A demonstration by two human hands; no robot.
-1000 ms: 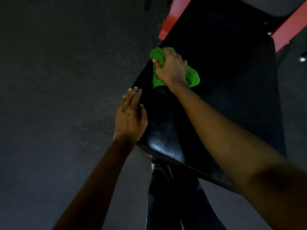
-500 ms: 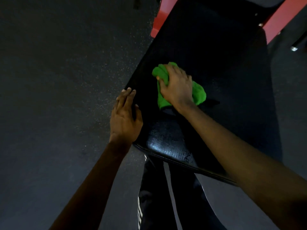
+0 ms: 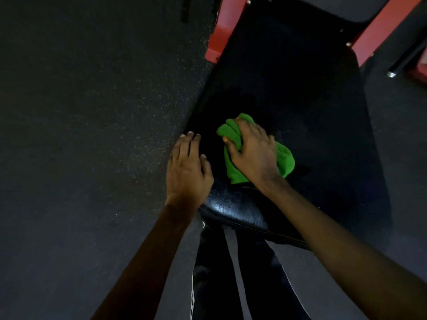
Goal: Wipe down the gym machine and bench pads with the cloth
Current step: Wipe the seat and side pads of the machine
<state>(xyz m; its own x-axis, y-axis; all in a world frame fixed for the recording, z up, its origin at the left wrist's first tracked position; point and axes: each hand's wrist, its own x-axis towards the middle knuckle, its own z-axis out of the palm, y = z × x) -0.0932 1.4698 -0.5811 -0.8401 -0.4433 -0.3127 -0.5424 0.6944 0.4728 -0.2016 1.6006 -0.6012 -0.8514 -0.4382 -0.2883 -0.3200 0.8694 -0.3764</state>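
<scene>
A black padded bench seat (image 3: 288, 93) runs away from me, glossy at its near end. On it lies a bunched green cloth (image 3: 285, 161), pressed down under my right hand (image 3: 253, 155), whose fingers curl over the cloth. My left hand (image 3: 187, 172) rests flat with fingers apart on the pad's left edge, just beside the cloth, holding nothing.
Red frame bars of the machine stand at the far left (image 3: 219, 40) and far right (image 3: 379, 33) of the pad. Dark speckled rubber floor (image 3: 92, 112) lies to the left. My dark striped trousers (image 3: 231, 273) are below the pad's near edge. A metal bar end (image 3: 391, 74) shows at the right.
My right hand has drawn the green cloth along the pad toward me, from the far left part to the near end. The left hand stays on the pad's left edge.
</scene>
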